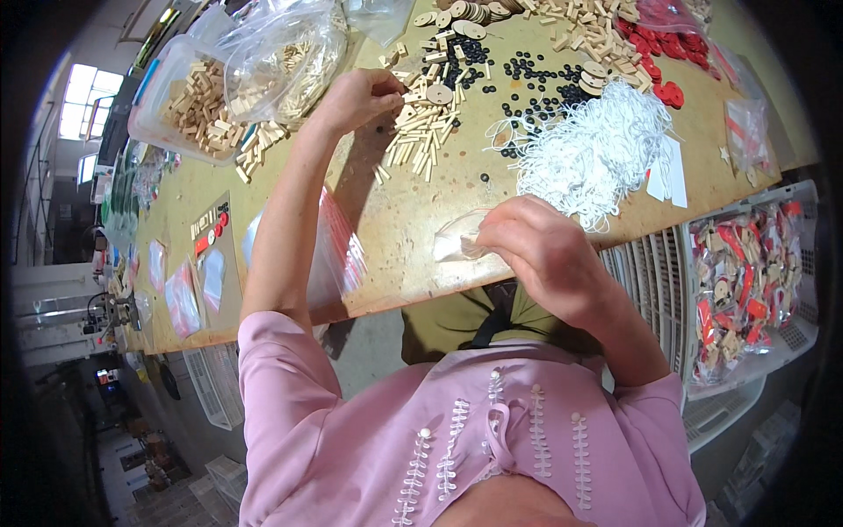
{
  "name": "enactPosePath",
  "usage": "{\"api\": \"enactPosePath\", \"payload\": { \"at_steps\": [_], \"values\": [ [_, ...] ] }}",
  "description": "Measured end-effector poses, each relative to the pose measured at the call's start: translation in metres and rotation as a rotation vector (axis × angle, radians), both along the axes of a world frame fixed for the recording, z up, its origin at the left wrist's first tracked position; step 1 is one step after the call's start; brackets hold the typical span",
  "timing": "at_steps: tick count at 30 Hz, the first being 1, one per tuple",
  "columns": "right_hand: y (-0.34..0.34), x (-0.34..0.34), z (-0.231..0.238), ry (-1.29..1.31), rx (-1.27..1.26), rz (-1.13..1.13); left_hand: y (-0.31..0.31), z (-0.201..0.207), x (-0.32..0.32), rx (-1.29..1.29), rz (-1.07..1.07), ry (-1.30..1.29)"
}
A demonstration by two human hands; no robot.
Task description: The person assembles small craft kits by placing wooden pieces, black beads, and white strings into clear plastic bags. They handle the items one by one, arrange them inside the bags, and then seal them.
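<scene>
At the near table edge my right hand [540, 250] is closed on a small clear plastic bag [457, 239]. What the bag contains cannot be made out. My left hand [358, 101] reaches out to the left side of a heap of small wooden pegs and blocks [426, 132]. Its fingers are curled together against the pieces, and whatever they pinch is hidden. A round wooden disc [439, 94] lies on the heap beside those fingertips. Black beads [531, 66] are scattered to the right of the heap. A tangle of white cords [597, 145] lies beyond my right hand.
A clear tub of wooden blocks [145, 123] stands at the far left, next to a bag of wooden pegs [290, 57]. Red pieces [669, 94] lie far right. Flat plastic bags [329, 241] rest under my left forearm. Right of the table, a crate [702, 378] holds filled bags.
</scene>
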State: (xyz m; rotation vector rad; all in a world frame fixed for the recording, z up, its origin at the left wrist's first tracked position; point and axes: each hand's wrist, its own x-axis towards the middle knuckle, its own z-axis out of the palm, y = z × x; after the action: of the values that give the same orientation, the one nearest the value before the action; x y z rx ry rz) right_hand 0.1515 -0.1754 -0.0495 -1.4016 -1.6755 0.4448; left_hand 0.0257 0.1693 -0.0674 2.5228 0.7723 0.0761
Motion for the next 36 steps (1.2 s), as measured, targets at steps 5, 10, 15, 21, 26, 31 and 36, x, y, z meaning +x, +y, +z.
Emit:
{"api": "enactPosePath", "payload": {
  "at_steps": [5, 10, 15, 21, 26, 31, 36],
  "values": [
    [-0.002, -0.003, 0.005, -0.035, -0.054, -0.034, -0.015, 0.011, 0.006, 0.163, 0.05, 0.106],
    [-0.001, -0.007, 0.009, -0.02, 0.049, -0.076, -0.027, 0.022, -0.025, -0.069, 0.117, -0.137],
    [0.007, -0.01, 0.012, -0.027, 0.055, -0.027, -0.128, 0.063, -0.056, -0.56, -0.074, -0.509],
    [0.013, -0.032, 0.017, -0.01, 0.038, 0.089, -0.202, 0.091, -0.079, 0.016, -0.219, -0.392],
    [0.003, -0.034, 0.012, -0.054, -0.05, 0.084, -0.181, 0.069, -0.099, -0.185, 0.13, -0.467],
    [-0.005, -0.033, 0.004, 0.127, -0.025, 0.068, -0.114, 0.014, -0.104, -0.112, 0.369, -0.091],
    [-0.004, -0.029, 0.001, 0.115, -0.017, 0.079, -0.106, 0.0, -0.079, -0.042, 0.376, -0.053]
  ]
}}
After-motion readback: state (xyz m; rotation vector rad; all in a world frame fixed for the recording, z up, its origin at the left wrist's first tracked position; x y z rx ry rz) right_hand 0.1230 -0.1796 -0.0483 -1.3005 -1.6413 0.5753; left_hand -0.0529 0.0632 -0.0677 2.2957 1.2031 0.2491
